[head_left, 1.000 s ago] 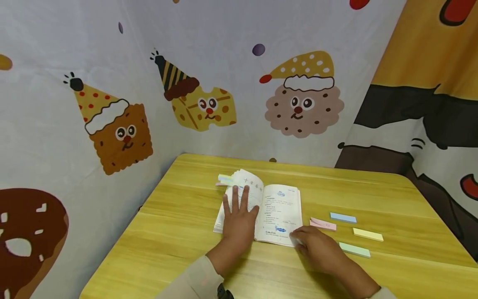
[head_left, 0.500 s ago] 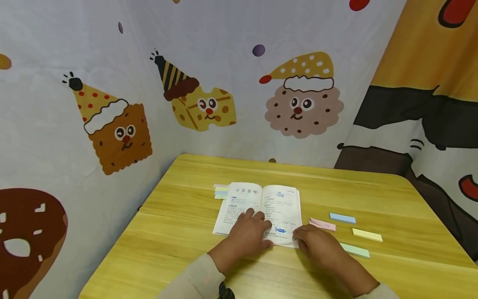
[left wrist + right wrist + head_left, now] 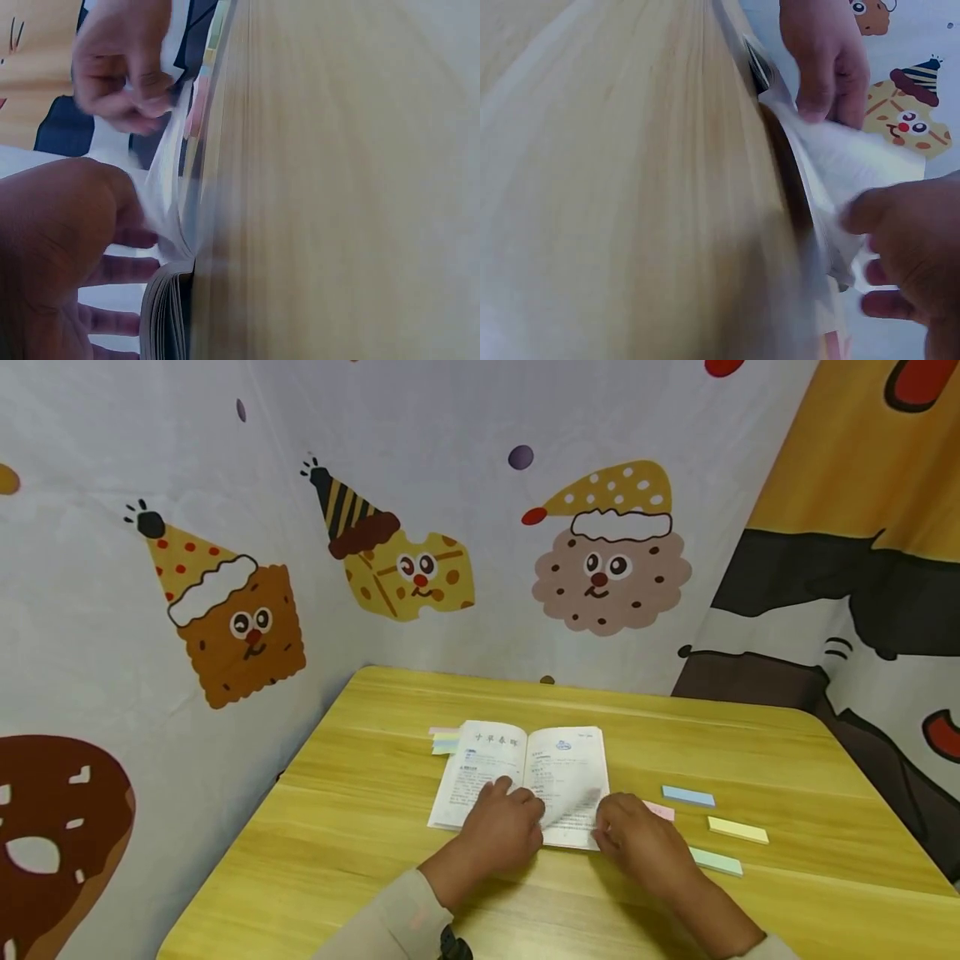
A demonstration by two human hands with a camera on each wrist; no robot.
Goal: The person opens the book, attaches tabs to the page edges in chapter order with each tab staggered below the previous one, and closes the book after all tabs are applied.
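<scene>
An open book (image 3: 487,785) with printed text lies on the wooden table. Across its lower middle, near the spine, my left hand (image 3: 504,827) rests on the pages with fingers loosely bent. My right hand (image 3: 637,839) is at the lower right corner, pinching a page (image 3: 577,797) that is lifted and curving up. In the left wrist view the raised page (image 3: 169,180) runs up toward the right hand, which is blurred. From the right wrist the same page (image 3: 855,165) shows white beneath the thumb. Coloured sticky tabs (image 3: 445,742) stick out past the book's upper left edge.
Right of the book lie blue (image 3: 687,796), yellow (image 3: 738,830) and green (image 3: 716,862) pads of sticky tabs. A pink pad (image 3: 660,811) is partly hidden behind the right hand. Cloth with cartoon prints (image 3: 487,652) hangs behind the table (image 3: 337,843).
My left hand has moved from the left page down to the book's lower middle, and the left page now lies flat. The right hand has raised a right page's lower corner.
</scene>
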